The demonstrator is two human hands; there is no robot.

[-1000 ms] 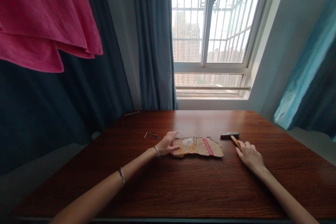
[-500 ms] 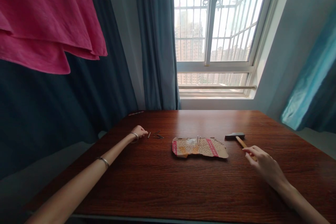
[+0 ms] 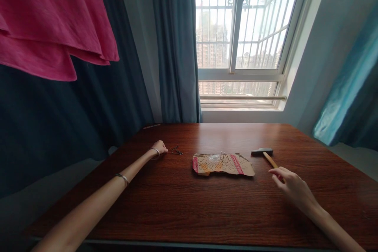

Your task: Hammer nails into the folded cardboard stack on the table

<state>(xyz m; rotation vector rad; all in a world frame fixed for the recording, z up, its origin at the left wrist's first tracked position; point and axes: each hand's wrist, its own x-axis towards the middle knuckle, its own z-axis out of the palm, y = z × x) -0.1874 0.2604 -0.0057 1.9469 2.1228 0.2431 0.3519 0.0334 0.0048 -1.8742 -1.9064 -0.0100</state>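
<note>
My left hand point(image 3: 161, 147) is low over the table on the left, fingers pinched together at a nail whose thin shaft barely shows at the fingertips. Just right of it lies a small group of loose nails point(image 3: 178, 151). My right hand point(image 3: 291, 181) is closed round the wooden handle of a hammer point(image 3: 262, 152), whose dark head rests on the tabletop. Between the hands lies a flat, torn-edged piece of cardboard point(image 3: 224, 166) with pink bands and dark dots. Two nails point(image 3: 222, 155) stand upright in it, near a shiny clear patch.
The brown wooden table point(image 3: 189, 204) has its back edge under a barred window point(image 3: 239, 47). Blue curtains point(image 3: 177, 55) hang left of the window and at the far right. A pink cloth point(image 3: 56, 23) hangs at the upper left.
My left hand has shifted slightly right, and the single nail that lay by its fingertips is now at the pinch, mostly hidden. My right hand keeps its hold on the hammer. The view has shifted slightly.
</note>
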